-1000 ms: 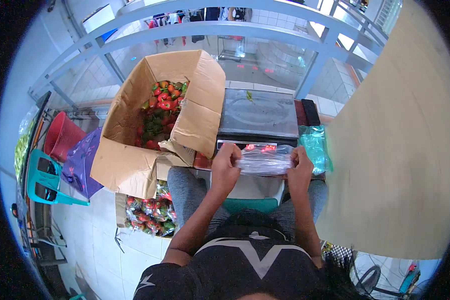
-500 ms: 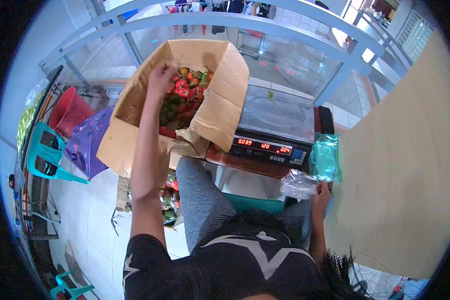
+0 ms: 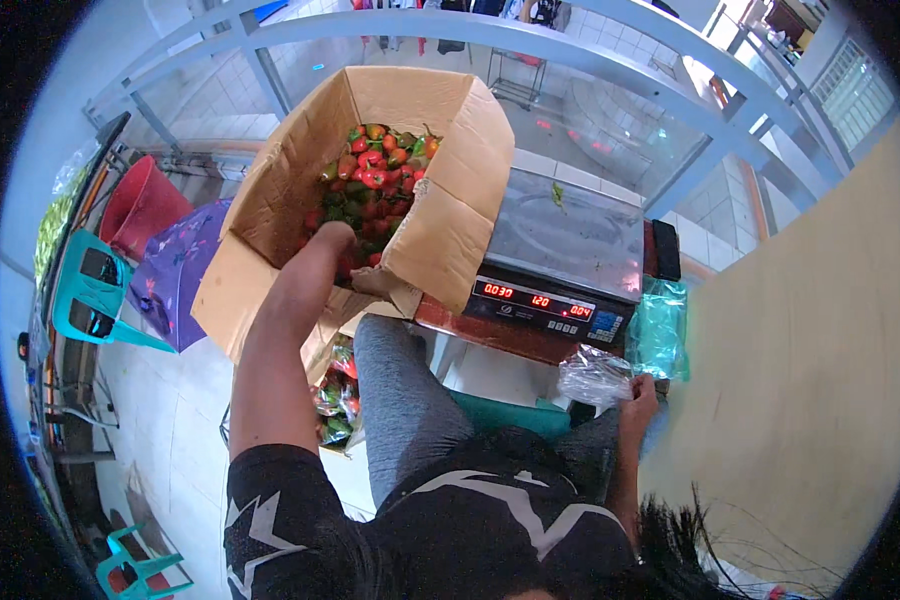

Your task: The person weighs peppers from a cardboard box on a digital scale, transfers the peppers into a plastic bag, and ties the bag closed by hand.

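Observation:
My left hand (image 3: 332, 240) reaches down into a tall cardboard box (image 3: 460, 190) in front of me, its fingers hidden below the wrist among the contents. Small red, orange and green peppers (image 3: 375, 178) fill the bottom of that box. At the right, near my knee, my right hand (image 3: 642, 398) pinches the edge of a clear plastic bag (image 3: 592, 374), which hangs out to the left. Just beyond the bag stands a digital scale (image 3: 570, 230) with a lit red display; a green scrap lies on its metal plate.
Beside the scale lie a teal plastic package (image 3: 658, 330) and a dark flat object (image 3: 665, 250). Bagged peppers (image 3: 338, 400) sit low by my left leg. A purple umbrella (image 3: 180, 275), red bucket (image 3: 142, 208) and teal chair (image 3: 90, 290) stand left; a tan board (image 3: 790, 380) rises right.
My left hand has moved from the box's far left side down toward its near end, deeper among the peppers. The right hand still holds the clear bag. My view has shifted slightly.

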A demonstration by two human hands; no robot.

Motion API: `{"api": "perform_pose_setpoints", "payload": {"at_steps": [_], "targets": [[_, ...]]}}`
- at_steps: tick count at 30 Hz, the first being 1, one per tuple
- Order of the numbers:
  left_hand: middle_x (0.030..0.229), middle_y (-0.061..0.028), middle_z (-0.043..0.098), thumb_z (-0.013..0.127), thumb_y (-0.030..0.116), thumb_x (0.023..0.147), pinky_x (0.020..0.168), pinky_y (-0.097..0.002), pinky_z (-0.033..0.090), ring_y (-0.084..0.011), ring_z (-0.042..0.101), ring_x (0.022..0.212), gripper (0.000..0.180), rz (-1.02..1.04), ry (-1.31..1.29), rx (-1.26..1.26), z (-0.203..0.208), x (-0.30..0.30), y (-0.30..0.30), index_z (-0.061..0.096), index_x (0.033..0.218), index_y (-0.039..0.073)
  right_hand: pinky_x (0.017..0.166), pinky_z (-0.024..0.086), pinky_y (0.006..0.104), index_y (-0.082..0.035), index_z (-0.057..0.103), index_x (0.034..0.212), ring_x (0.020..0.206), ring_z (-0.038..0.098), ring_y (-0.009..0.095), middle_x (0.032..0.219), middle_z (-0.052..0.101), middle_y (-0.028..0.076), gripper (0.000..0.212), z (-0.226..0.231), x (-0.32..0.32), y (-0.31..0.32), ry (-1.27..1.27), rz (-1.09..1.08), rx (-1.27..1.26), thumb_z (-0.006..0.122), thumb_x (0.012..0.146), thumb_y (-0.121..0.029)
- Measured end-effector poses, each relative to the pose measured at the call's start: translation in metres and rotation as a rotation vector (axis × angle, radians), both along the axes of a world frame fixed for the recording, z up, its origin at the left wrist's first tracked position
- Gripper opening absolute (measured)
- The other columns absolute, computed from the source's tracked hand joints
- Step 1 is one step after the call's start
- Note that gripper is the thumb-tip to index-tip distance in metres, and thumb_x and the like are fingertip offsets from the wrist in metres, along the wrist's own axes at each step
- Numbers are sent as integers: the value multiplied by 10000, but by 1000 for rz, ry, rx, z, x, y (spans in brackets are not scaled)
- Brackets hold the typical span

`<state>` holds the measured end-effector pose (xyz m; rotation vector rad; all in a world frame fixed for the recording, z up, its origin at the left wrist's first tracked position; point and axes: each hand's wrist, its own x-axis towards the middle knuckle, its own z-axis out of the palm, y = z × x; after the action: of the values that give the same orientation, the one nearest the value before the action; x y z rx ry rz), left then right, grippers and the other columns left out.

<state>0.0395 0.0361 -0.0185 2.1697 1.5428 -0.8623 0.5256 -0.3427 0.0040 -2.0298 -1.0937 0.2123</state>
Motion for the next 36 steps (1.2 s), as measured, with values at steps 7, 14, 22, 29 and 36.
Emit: {"api": "perform_pose_setpoints", "payload": {"at_steps": [7,14,22,29,36], "targets": [[1036,-190,592,561,374,777,817,-422,438,-320,583,940,431,-29,-33,-172,0,6,-24,541,1096,85,527,345,264,-40,435,734,562,386,133,615,389,31,129,-15,-3,-7,56,-12,17,539,665,-6],[1051,-187,582,530,374,802,818,-425,430,-321,575,944,426,31,-192,-274,8,7,-19,505,1128,101,542,349,263,-44,428,734,579,394,139,623,391,31,184,-9,-18,-2,111,-42,-8,478,600,71],[1068,-185,570,494,374,831,821,-428,420,-322,566,949,421,65,-717,13,-25,13,-43,463,1164,119,549,367,263,-47,445,740,582,428,135,625,428,34,150,-11,-20,4,118,18,22,528,650,41],[1031,-233,557,512,350,827,807,-473,414,-364,550,951,450,460,-818,358,19,44,-20,420,1189,98,554,345,238,-39,427,721,600,398,113,638,398,10,178,-9,-22,9,165,2,-28,498,601,71],[1059,-227,534,539,331,802,804,-464,425,-380,540,957,483,-151,-517,196,32,94,-41,408,1196,86,554,369,264,-32,455,730,596,419,122,637,444,21,105,-12,-12,-1,118,-38,59,543,701,17]]}}
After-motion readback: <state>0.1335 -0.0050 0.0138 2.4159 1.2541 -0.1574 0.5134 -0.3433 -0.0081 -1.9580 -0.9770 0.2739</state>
